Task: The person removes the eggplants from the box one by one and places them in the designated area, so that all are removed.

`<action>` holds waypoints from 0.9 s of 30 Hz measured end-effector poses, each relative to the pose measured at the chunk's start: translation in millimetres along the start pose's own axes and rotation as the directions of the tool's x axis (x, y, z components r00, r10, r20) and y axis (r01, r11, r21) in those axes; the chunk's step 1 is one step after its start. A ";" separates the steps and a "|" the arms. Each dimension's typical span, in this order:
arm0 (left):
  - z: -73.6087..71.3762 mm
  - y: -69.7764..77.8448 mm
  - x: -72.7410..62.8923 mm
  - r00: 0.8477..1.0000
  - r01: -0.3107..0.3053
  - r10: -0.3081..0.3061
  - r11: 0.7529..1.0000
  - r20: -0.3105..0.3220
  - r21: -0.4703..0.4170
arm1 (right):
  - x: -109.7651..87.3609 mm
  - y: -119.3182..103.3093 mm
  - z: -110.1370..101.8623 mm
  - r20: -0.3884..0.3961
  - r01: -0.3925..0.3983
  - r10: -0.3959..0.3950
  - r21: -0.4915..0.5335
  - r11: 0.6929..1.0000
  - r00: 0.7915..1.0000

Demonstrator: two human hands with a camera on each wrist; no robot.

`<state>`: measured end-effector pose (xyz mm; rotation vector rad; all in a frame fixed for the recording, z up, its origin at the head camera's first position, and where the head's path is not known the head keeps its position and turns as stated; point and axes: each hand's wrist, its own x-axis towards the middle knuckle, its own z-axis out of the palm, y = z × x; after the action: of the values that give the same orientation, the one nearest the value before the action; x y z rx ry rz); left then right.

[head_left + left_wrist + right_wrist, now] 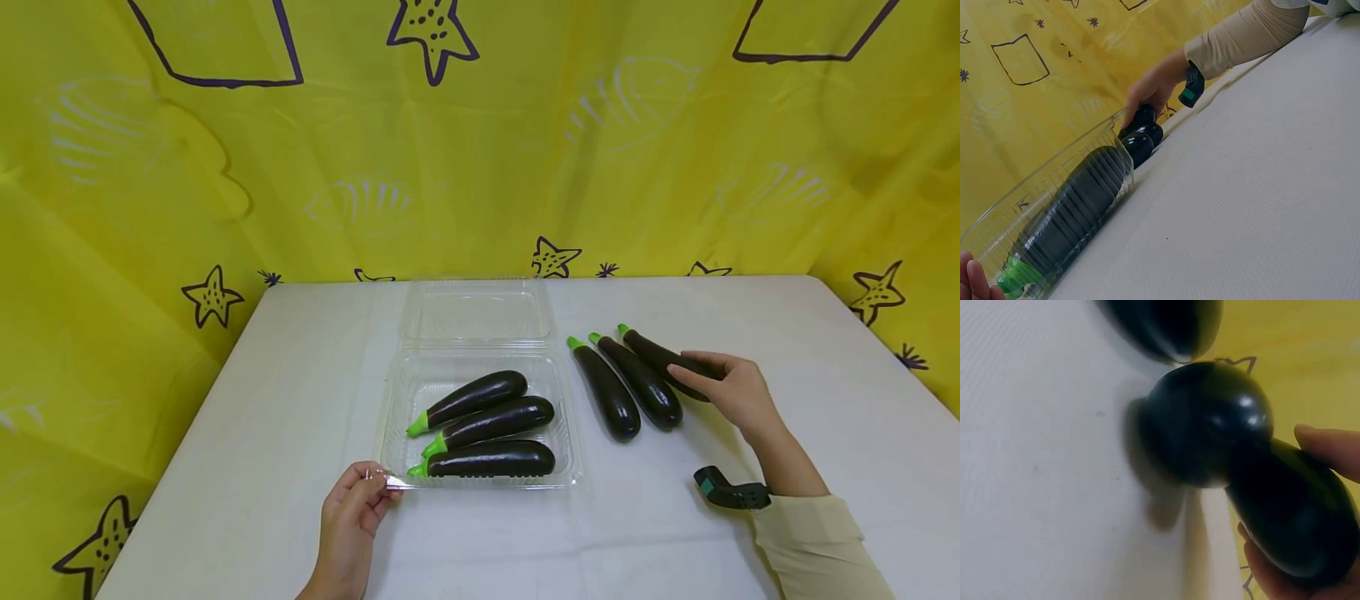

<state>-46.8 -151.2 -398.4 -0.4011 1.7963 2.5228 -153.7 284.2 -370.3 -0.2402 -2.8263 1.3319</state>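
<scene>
My left hand [351, 515] pinches the front left corner of a clear plastic clamshell container [572, 433]. Three dark eggplants with green stem ends lie side by side in it: a back one [480, 393], a middle one [498, 421] and a front one [491, 458]. To the right of the container, my right hand [731, 390] grips the thick end of an eggplant [654, 353], thumb on one side and fingers on the other. Beside that one lie two more, a middle eggplant [645, 387] and a left eggplant [609, 396]. In the right wrist view the held eggplant [1297, 519] shows between thumb and fingers.
The container's clear lid [476, 312] is folded back flat toward the rear of the white table [300, 400]. Behind the table hangs a yellow curtain [480, 167] with sea drawings. A black band [731, 490] is on my right wrist, near the beige sleeve [813, 533].
</scene>
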 end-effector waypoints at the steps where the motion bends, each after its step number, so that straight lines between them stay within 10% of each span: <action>1: -0.1 -0.1 0.0 1.000 0.000 0.000 1.000 0.000 0.000 | -1.4 -1.7 0.0 0.016 0.004 -0.004 -0.001 1.000 1.000; 27: -1.3 -1.5 -0.6 0.999 -0.041 0.041 0.999 0.030 -0.001 | -6.3 -5.1 1.6 0.125 0.076 -0.064 -0.091 0.993 0.990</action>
<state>-45.7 -151.9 -400.1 -0.3290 1.8122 2.5414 -148.3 278.9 -367.1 -0.0604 -2.9725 1.2405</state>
